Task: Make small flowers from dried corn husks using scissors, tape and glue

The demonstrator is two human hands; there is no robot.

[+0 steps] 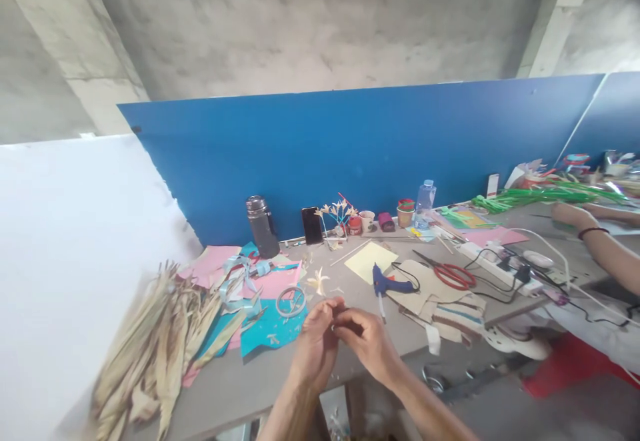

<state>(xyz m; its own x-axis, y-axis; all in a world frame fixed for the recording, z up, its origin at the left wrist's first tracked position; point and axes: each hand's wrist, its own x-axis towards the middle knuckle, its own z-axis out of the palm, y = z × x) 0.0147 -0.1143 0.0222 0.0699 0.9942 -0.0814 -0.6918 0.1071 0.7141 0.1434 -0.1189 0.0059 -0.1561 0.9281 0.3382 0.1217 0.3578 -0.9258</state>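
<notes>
My left hand [320, 338] and my right hand [367, 342] meet above the table's front edge. Both are closed, with fingertips pinched together. A tiny pale bit shows between them, too small to name. Just beyond my left fingers is a cream-coloured husk flower [319, 282]; whether it touches them I cannot tell. A roll of tape [291, 302] lies left of my hands on blue paper [273, 334]. To the right sits a blue glue gun [393, 282] with a glue stick poking out, near a yellow paper sheet [370, 261].
Dried corn husks [165, 354] heap at the left. A dark thermos [263, 228], a phone [312, 226], finished husk flowers [337, 213] and a plastic bottle [425, 204] line the blue partition [350, 154]. Red-handled scissors [453, 276] and a power strip [500, 268] lie right, near another person's arm [613, 248].
</notes>
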